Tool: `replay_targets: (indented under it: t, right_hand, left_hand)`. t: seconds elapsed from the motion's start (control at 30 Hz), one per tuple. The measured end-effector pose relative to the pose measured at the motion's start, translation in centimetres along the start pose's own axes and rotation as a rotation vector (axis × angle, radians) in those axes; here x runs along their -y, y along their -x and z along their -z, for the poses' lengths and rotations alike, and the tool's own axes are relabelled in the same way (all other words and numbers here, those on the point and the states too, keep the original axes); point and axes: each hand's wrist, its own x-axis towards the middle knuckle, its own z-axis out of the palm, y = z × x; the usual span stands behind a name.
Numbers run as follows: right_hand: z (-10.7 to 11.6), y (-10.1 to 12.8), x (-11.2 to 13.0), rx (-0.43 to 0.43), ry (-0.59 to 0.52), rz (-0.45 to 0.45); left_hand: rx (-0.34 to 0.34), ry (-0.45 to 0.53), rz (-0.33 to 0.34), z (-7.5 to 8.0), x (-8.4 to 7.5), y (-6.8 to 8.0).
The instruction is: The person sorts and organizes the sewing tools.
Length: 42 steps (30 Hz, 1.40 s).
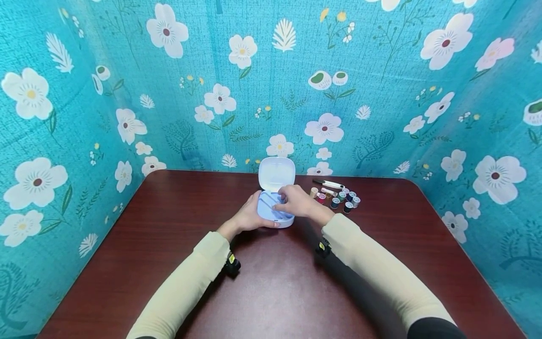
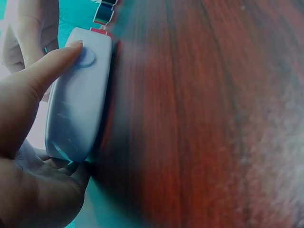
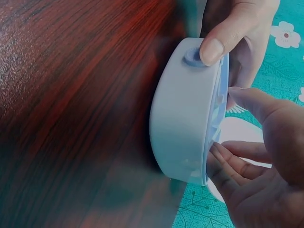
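A small white box sits on the table with its lid raised behind it. Inside lies a light blue divided tray. My left hand grips the box from the left, thumb along the front beside a round blue button, fingers round the side. From the right, my right hand reaches over the box with bent fingers. In the right wrist view its thumb and fingertips are at the tray's edge, spread apart; I cannot tell whether they pinch anything there.
Several thread spools in different colours stand close together right of the box. Behind them lies a slim black-and-white tool. The brown table meets a blue floral cloth at the back and sides.
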Motion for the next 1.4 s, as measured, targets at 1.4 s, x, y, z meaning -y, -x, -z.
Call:
replay_targets:
  t: [1.4]
  right_hand:
    - [-0.8, -0.9, 0.4, 0.058, 0.194, 0.036]
  left_hand:
    - [0.008, 0.026, 0.042, -0.3, 0.3, -0.1]
